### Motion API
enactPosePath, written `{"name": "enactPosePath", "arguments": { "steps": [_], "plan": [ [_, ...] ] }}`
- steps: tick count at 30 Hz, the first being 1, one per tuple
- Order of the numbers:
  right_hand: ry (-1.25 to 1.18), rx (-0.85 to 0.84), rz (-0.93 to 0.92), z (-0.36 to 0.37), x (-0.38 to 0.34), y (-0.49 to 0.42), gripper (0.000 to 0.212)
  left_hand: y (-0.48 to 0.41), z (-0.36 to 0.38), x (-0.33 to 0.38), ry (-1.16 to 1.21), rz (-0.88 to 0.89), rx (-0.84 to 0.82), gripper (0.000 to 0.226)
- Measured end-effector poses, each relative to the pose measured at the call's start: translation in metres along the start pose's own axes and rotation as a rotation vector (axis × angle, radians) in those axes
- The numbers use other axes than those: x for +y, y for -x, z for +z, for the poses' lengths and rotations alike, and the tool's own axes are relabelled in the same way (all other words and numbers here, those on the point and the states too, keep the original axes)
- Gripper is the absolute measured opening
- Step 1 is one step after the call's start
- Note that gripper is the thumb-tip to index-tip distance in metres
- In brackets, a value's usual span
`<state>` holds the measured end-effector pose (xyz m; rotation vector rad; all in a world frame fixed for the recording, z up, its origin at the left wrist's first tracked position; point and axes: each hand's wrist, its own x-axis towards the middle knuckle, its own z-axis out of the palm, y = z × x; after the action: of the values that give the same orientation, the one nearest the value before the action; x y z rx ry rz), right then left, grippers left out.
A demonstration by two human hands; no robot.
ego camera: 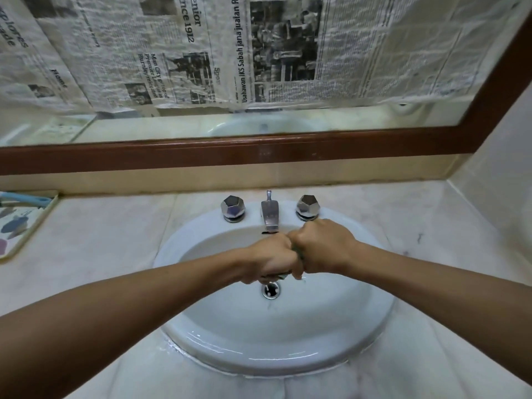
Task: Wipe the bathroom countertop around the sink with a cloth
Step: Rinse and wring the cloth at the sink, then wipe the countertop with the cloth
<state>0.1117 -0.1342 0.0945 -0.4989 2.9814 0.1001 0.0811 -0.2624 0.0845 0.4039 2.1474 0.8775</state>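
Your left hand and right hand are both clenched, knuckle against knuckle, over the basin. Each grasps one end of a dark cloth. Only slivers of the cloth show, between the fists and under the left one, so you cannot judge its size or how wet it is.

This looks like wringing the cloth out above the drain, a preparing step. Wiping of the tabletop seems not yet begun.

The next move calls for loosening one hand, shaking the cloth flat, and bringing it onto the marble beside the sink rim. Water gleams along the front of that rim.

Behind your fists stand the chrome spout and two faceted knobs, left and right. You will need to work around their bases.

A patterned tray at the far left is cut off by the frame. The mirror is mostly covered by newspaper, so it shows only a strip of reflection.
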Motion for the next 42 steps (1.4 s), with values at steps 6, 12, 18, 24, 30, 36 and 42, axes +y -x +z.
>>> {"name": "enactPosePath", "arguments": {
  "steps": [6, 12, 18, 24, 30, 36, 42],
  "plan": [
    [0.044, -0.004, 0.016, 0.003, 0.014, -0.001, 0.025, -0.013, 0.003, 0.003, 0.072, 0.000, -0.064, 0.026],
    [-0.302, -0.007, 0.282, 0.021, 0.021, 0.024, 0.014, -0.015, 0.023, -0.006, -0.557, 0.234, 0.295, 0.012],
    [-1.263, -0.013, 0.606, 0.060, -0.007, 0.075, 0.041, 0.017, 0.069, -0.067, 0.102, 0.054, 0.547, 0.058],
    [-1.228, 0.209, 0.762, 0.077, -0.057, 0.105, 0.034, 0.052, 0.102, -0.042, 0.821, -0.071, 0.038, 0.041],
    [-1.099, 0.320, 0.849, 0.086, -0.090, 0.126, 0.023, 0.057, 0.116, -0.044, 1.009, -0.003, 0.042, 0.037],
    [-1.711, 0.495, 1.048, 0.080, -0.103, 0.154, 0.010, 0.057, 0.131, -0.061, 1.091, 0.025, 0.026, 0.033],
    [-2.131, 0.575, 1.117, 0.087, -0.105, 0.187, 0.026, 0.068, 0.150, -0.054, 1.271, -0.104, -0.168, 0.038]
  ]
}}
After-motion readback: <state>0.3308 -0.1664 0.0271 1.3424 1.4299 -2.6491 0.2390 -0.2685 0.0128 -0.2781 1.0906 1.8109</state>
